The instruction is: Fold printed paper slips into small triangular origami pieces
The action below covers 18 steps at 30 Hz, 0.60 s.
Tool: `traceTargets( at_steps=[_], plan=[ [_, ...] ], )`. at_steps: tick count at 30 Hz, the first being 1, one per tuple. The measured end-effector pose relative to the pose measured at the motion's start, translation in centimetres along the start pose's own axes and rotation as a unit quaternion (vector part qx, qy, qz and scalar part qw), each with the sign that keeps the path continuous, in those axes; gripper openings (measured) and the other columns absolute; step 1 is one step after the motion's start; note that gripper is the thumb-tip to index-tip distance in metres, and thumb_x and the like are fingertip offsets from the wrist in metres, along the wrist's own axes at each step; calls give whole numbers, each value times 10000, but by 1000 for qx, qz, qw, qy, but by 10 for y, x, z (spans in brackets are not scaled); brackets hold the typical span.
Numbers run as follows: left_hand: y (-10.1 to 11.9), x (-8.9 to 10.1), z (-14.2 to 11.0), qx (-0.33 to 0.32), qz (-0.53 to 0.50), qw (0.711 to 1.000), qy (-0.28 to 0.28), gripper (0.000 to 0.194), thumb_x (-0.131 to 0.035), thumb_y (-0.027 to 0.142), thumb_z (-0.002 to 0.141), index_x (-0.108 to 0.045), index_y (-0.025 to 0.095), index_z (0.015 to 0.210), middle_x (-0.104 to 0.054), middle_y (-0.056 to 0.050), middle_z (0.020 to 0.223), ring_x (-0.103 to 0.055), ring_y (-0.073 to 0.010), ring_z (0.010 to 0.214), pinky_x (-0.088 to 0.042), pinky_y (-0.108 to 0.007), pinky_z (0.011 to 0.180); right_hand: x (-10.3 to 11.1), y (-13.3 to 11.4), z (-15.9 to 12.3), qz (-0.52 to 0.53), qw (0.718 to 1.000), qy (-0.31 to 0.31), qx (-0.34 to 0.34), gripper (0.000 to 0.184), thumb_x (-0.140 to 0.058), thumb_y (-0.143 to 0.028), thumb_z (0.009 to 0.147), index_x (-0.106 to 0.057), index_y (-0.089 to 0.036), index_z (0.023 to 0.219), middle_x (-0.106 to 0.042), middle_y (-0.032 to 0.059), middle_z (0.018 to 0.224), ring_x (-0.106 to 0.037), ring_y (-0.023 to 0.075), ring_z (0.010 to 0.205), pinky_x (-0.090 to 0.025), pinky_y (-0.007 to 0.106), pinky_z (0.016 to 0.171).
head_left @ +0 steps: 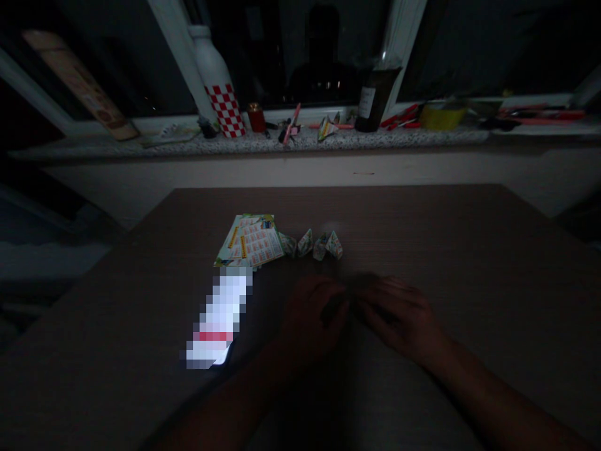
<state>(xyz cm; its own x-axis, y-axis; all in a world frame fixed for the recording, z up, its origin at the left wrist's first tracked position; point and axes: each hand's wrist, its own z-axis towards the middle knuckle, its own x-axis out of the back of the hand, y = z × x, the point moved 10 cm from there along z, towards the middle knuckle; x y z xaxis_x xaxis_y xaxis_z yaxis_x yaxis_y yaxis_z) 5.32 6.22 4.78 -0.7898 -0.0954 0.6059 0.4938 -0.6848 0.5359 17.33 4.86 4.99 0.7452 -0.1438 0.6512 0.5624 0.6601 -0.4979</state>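
Paper pieces (305, 244), folded and set in a row just beyond the left hand (312, 316) and the right hand (401, 313).

The row is laid with its long axis running crosswise in front of the fingers, and most of it is placed ahead of the left hand, the nearer of the two. Both hands are held low over the table (469, 250), fingers bent and tips close together; whether anything is pinched between them cannot be told in the dimness. Printed cards (258, 243) are fanned forward and left of the left hand, beside the row's left end, and a lit phone (220, 319) is laid directly to that hand's left.
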Motion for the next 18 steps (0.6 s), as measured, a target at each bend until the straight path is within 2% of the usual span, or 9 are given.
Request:
traceTargets(
  at_steps=[4,9,15,18],
  plan=[
    [12,-2,-2,-61,-3,998,-7,85,-579,165,832,-652,184,870,-663,-48,831,-593,-157,768,-483,-311,730,10,-4,-1,-44,998,45,10,190,-619,-118,780,-673,-218,933,-729,47,785,-659,193,691,-501,354,682],
    [15,4,-2,-80,-6,997,7,93,-597,143,817,-664,182,870,-674,-50,825,-593,-156,754,-474,-301,701,24,3,0,-98,991,88,-22,85,-623,-139,781,-663,-207,813,-721,44,714,-665,192,633,-500,352,646],
    [6,2,-1,-29,-39,999,-15,114,-554,168,850,-663,178,880,-663,-57,855,-609,-152,770,-493,-277,682,37,36,-9,-97,984,109,-107,68,-614,-236,814,-682,-238,814,-738,35,767,-680,208,672,-526,368,680],
    [-5,4,-1,29,-90,996,-2,93,-564,178,845,-655,175,864,-658,-47,850,-613,-143,753,-486,-260,653,44,58,-18,-62,973,134,-179,102,-609,-290,833,-695,-237,851,-745,44,819,-688,217,714,-543,367,702]
  ],
)
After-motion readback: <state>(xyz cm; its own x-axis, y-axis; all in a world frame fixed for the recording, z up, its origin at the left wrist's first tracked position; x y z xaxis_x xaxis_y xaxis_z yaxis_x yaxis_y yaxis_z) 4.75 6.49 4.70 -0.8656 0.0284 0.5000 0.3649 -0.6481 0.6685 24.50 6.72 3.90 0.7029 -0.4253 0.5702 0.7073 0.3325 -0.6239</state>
